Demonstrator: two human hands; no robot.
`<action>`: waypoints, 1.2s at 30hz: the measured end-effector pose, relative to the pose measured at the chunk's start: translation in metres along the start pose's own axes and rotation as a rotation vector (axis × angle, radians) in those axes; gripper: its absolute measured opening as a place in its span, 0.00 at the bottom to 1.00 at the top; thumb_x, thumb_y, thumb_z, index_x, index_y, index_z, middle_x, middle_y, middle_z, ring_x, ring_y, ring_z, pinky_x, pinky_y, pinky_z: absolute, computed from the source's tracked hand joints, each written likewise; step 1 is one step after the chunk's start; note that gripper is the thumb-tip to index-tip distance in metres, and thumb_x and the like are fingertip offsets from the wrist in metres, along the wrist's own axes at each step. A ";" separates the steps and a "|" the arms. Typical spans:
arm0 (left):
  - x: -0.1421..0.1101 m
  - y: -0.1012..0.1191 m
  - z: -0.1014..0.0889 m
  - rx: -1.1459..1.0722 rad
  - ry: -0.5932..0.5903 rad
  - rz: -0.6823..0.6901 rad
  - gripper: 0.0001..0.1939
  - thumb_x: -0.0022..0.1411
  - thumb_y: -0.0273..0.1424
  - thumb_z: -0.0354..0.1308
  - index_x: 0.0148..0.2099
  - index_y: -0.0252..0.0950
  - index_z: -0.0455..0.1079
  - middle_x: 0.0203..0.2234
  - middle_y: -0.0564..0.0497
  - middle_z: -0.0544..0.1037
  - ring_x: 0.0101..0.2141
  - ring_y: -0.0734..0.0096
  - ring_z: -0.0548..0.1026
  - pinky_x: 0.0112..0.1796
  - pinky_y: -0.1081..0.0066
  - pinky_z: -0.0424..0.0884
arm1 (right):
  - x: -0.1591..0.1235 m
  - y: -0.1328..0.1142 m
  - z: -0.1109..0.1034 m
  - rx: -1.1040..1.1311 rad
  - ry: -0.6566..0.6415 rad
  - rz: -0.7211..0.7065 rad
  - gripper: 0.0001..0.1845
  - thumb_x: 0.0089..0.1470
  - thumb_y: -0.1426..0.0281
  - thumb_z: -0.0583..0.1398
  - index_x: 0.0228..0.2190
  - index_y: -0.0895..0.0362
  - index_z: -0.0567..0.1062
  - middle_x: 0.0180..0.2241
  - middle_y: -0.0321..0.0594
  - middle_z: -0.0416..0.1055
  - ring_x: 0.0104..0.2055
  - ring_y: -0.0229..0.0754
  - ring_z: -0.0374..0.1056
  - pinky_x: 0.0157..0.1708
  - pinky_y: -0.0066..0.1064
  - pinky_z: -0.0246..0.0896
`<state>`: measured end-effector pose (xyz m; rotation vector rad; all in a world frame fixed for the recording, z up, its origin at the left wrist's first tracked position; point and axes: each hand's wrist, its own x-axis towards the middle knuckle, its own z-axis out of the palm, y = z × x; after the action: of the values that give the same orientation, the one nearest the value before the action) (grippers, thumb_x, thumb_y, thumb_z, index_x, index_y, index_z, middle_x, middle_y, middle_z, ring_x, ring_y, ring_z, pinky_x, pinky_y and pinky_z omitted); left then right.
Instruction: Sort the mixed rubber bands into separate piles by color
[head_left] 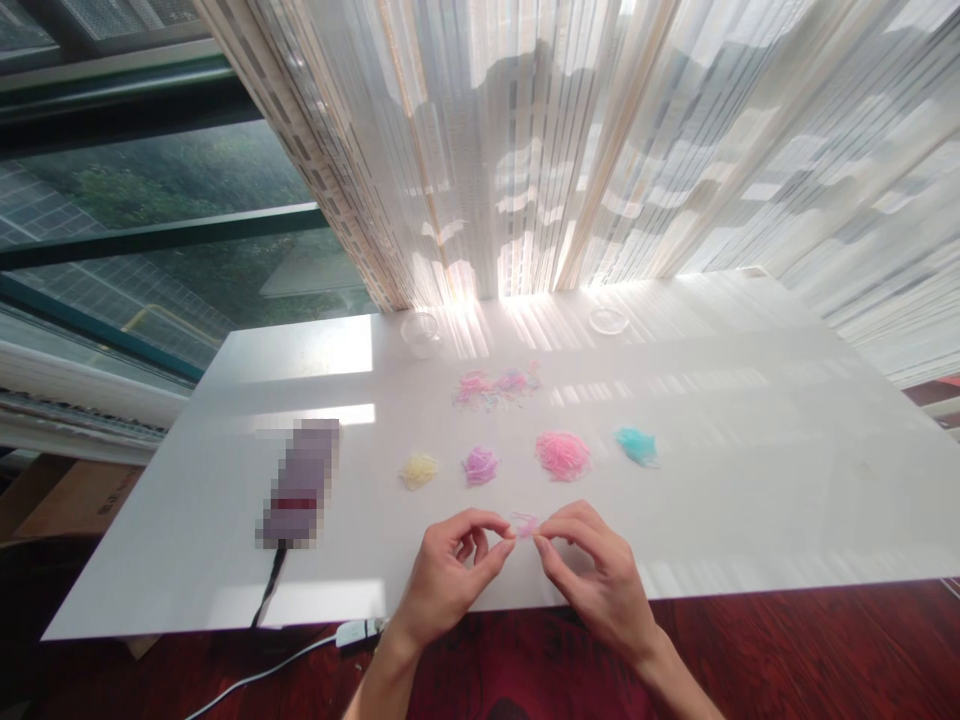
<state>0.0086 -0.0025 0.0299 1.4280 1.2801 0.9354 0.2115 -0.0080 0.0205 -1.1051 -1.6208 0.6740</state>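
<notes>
A white table (750, 480) reaches out beyond the left hand (456, 568) and the right hand (598, 568), with bands of sunlight across it. Small piles of strands lie on it: the yellow pile (418, 470) and the purple pile (480, 466) beyond the left hand, the pink pile (563, 456) and the blue pile (637, 446) beyond the right. Farther out, between the hands, spreads a loose mixed pile (495, 387). Near the far edge sit a clear bowl (421, 335) beyond the left hand and a clear dish (608, 321) beyond the right. Left of the left hand lies a blurred-out purple slab (307, 475), its dark cord (270, 585) running to the near edge.
</notes>
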 end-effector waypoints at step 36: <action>0.005 -0.009 0.009 0.683 0.036 0.369 0.08 0.69 0.30 0.64 0.50 0.40 0.77 0.37 0.50 0.81 0.36 0.64 0.81 0.38 0.69 0.78 | 0.011 0.038 -0.046 -0.391 0.086 0.014 0.07 0.67 0.69 0.61 0.35 0.53 0.77 0.29 0.37 0.75 0.30 0.42 0.71 0.32 0.32 0.67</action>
<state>0.0153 0.0009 0.0186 2.2425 1.4663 0.7865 0.2667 0.0139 0.0081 -1.4053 -1.7134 0.3164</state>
